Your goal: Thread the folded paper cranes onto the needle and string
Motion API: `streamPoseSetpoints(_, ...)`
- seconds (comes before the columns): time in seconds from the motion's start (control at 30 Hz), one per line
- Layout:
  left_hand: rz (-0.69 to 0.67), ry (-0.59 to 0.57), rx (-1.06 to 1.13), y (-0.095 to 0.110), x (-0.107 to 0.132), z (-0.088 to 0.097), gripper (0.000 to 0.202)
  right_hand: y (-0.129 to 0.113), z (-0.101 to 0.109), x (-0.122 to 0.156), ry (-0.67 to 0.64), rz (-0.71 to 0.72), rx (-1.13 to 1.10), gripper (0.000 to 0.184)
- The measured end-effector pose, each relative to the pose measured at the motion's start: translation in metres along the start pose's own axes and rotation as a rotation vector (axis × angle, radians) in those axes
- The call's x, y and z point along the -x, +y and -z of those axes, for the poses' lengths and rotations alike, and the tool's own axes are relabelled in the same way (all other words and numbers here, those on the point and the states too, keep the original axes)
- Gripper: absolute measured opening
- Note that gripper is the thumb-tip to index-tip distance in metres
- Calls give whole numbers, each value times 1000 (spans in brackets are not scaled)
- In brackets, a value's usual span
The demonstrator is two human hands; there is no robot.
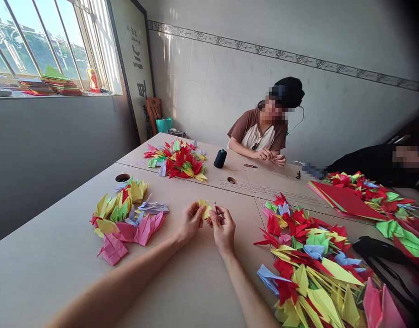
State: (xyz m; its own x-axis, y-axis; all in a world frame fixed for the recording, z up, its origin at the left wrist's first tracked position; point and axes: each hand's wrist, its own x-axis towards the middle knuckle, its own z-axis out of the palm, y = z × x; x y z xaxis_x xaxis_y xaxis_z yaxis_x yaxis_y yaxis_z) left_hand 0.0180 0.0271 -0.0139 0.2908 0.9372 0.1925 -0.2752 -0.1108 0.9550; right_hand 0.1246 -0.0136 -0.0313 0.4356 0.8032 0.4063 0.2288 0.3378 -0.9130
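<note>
Across the pale table [41,259], seen through the head camera I am watching from afar, both hands sit low at centre, close together. The left hand [192,222] is closed in a pinch on a yellow paper crane [205,209], whose folded tip pokes up between the two hands. The right hand [223,229] is closed too, its fingers [220,217] pinching a thin dark needle [216,209] right beside the crane. A reddish bit [209,222] shows just below the crane, too small for me to name. Left of the hands lies a heap of yellow, pink and lilac cranes [127,218]; to their right, a bigger red, yellow and green heap [308,259]. Farther along the table, a third heap [177,159] lies near a dark thread spool [220,158]. Beyond the spool a seated person [259,136] has both hands [269,156] together at the table edge. A stack of red paper [348,202] lies past the bigger heap, and more paper sits on the windowsill [55,89].
</note>
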Motion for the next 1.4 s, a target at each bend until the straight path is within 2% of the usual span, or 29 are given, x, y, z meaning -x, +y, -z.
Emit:
streamPoseSetpoints(0.1,39,99,66,3,-5,6,36,-2,2,1,-14,24,22,31)
streamPoseSetpoints(0.27,73,147,130,3,-9,13,35,-7,2,4,-116,158,213,25)
streamPoseSetpoints(0.6,8,126,77,2,-10,12,35,-8,2,4,-233,178,233,20)
streamPoseSetpoints(0.77,-66,119,5,3,-11,11,32,-7,1,3,-238,162,211,20)
streamPoseSetpoints(1.4,-57,115,-6,9,-9,10,31,-4,2,2,-243,174,207,21)
